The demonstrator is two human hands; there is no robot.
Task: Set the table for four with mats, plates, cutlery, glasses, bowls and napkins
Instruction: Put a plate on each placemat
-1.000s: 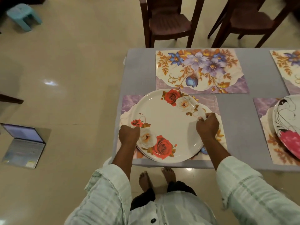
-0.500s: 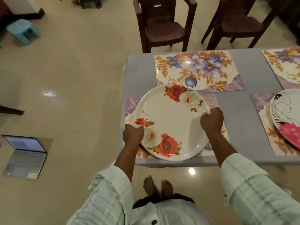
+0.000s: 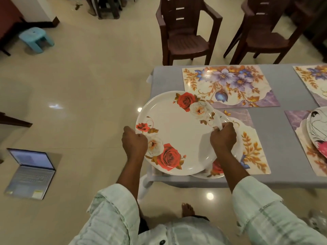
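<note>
While plates are going out, entry runs largest to smallest. Worktop (image 3: 276, 138): grey cloth, four floral mats; far mat (image 3: 228, 85) bare. Near mat (image 3: 254, 149): bears a second rose plate (image 3: 235, 133), mostly hidden. Rose plate (image 3: 177, 131): lifted, overhanging the worktop's left edge, gripped at opposite rims by left hand (image 3: 135, 144) and right hand (image 3: 223, 137), fingers curled round. Step judged: separating stacked plates. Next calls for carrying it level to the far mat, centred.
</note>
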